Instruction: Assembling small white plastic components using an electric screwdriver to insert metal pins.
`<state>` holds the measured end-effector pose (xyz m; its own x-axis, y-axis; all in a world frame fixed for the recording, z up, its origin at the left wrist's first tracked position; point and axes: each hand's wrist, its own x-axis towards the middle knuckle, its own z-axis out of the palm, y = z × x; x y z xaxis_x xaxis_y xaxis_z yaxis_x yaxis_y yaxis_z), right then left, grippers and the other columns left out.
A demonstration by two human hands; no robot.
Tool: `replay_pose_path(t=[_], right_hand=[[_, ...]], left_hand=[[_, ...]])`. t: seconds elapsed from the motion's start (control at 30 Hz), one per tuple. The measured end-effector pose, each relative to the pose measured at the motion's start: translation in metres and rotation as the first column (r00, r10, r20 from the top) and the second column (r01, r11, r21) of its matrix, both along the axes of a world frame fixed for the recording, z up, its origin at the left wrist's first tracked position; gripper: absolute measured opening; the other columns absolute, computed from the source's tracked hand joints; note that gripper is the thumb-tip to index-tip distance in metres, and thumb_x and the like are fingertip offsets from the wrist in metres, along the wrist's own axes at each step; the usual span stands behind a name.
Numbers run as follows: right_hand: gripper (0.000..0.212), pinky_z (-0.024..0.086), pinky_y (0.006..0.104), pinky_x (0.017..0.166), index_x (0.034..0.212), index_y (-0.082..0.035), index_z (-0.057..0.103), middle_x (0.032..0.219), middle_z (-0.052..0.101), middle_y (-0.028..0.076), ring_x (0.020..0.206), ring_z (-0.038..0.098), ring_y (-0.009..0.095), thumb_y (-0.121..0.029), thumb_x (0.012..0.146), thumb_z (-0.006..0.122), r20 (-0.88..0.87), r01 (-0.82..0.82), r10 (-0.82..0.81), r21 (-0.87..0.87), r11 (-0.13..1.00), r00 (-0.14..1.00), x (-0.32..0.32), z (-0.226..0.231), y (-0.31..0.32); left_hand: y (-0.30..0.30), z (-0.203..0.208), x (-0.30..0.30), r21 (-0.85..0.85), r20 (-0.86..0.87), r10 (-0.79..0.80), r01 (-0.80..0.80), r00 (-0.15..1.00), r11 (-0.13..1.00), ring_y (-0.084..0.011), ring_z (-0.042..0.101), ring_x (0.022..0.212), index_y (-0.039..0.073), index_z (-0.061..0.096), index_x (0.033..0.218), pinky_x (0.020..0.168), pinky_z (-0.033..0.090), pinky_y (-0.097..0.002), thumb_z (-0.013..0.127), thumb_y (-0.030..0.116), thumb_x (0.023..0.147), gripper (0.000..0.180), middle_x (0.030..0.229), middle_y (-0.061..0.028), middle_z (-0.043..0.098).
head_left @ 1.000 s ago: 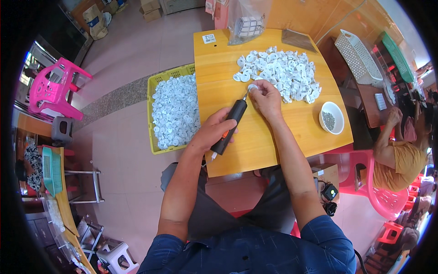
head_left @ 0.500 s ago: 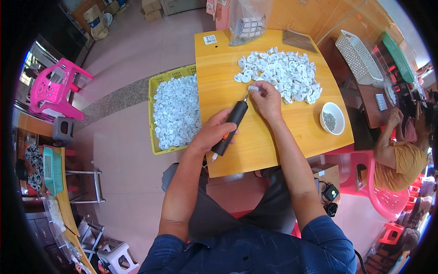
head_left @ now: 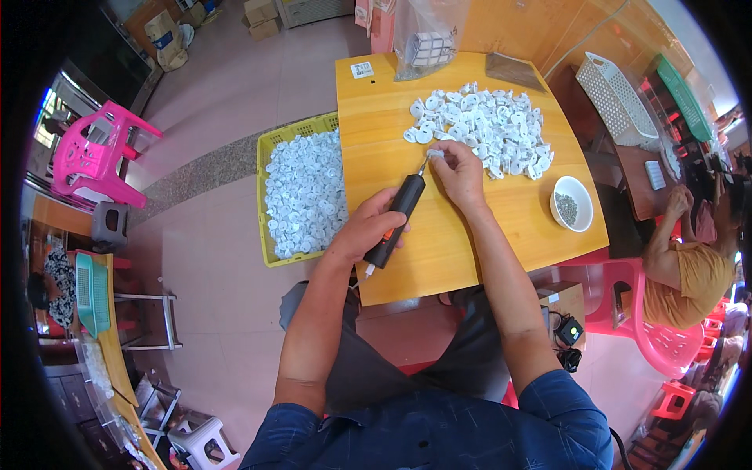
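My left hand (head_left: 374, 225) is wrapped round a black electric screwdriver (head_left: 399, 215), whose thin bit points up and to the right. At the bit's tip, my right hand (head_left: 460, 174) pinches a small white plastic part (head_left: 435, 154), partly hidden by the fingers. Tip and part meet or nearly meet; I cannot tell whether a screw sits between them. Just beyond that hand lies a heap of similar white plastic parts (head_left: 501, 125) on the wooden table (head_left: 376, 172). A white bowl (head_left: 581, 225) of small metal screws (head_left: 565, 207) stands to the right.
A yellow crate (head_left: 263, 196) full of white parts stands against the table's left side. At the back edge are a clear plastic bag (head_left: 415, 39) and a flat brown piece (head_left: 513, 69). A person in a mustard top (head_left: 685, 286) sits at right. A pink chair (head_left: 94, 157) stands at left.
Almost nothing differs. Both hands keep their grips on the screwdriver and the white part, and the whole view has shifted very slightly.
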<state>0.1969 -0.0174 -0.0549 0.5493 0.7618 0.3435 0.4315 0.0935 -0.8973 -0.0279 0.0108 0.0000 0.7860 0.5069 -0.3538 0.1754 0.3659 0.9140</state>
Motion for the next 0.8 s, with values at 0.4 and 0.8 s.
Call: replay_pose_path(t=[0.4, 0.8], right_hand=[[0.013, 0.053, 0.0243, 0.069, 0.100, -0.003, 0.071, 0.093, 0.065, 0.005, 0.076, 0.063, 0.011, -0.003, 0.088, 0.072, 0.174, -0.012, 0.022, -0.058, 0.998, 0.985, 0.0035, -0.0002, -0.0041], [0.013, 0.053, 0.0254, 0.070, 0.101, -0.004, 0.070, 0.090, 0.068, 0.006, 0.075, 0.065, 0.012, -0.004, 0.089, 0.072, 0.162, -0.022, 0.034, -0.073, 0.997, 0.986, 0.0019, 0.0042, -0.0054]], left_hand=[[-0.0006, -0.0020, -0.0007, -0.006, -0.001, 0.002, -0.002, 1.000, 1.000, -0.0157, 0.063, 0.066, 0.003, 0.044, 0.143, 0.060, 0.055, -0.0292, 0.058, 0.013, 0.090, 0.056, 0.092, -0.0099, 0.066], [-0.0004, -0.0039, -0.0018, -0.028, 0.039, 0.017, -0.016, 0.999, 0.999, -0.0150, 0.063, 0.065, 0.004, 0.046, 0.142, 0.058, 0.054, -0.0283, 0.059, 0.013, 0.090, 0.054, 0.091, -0.0092, 0.066]])
